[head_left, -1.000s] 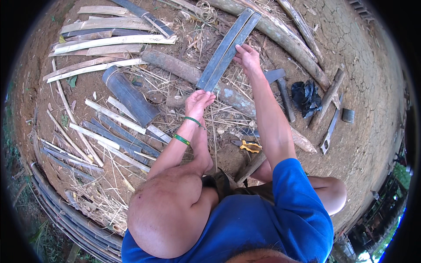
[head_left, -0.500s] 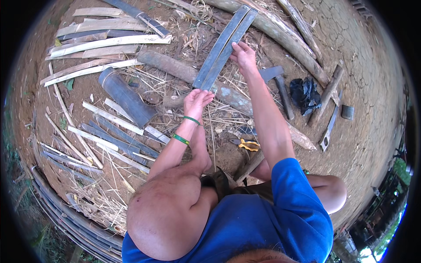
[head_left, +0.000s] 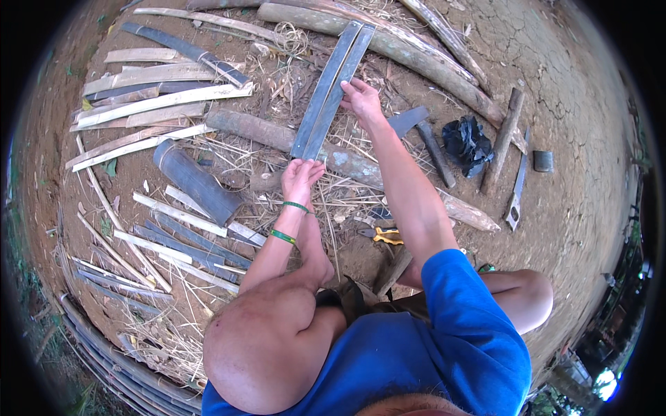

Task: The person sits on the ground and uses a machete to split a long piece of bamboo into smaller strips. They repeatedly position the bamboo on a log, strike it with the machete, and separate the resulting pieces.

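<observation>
View shifted forward since earlier, upper log's (head_left: 430, 68) end brought into sight | paired dark strips (head_left: 326, 92) held aslant over lower log (head_left: 250, 129) | left hand (head_left: 300, 177): grip pinched at near end; right hand (head_left: 364, 104): grip closed on right edge

Outdoor work yard | cracked earth (head_left: 576, 118) | logs (head_left: 416, 59) | bamboo strips (head_left: 166, 99) | pliers (head_left: 387, 236)

no legible writing anywhere

Holding two long, flat, dark-grey strips (head_left: 325, 90) with left hand (head_left: 300, 179) and right hand (head_left: 362, 102) over a mottled brown wooden log (head_left: 250, 129).
</observation>
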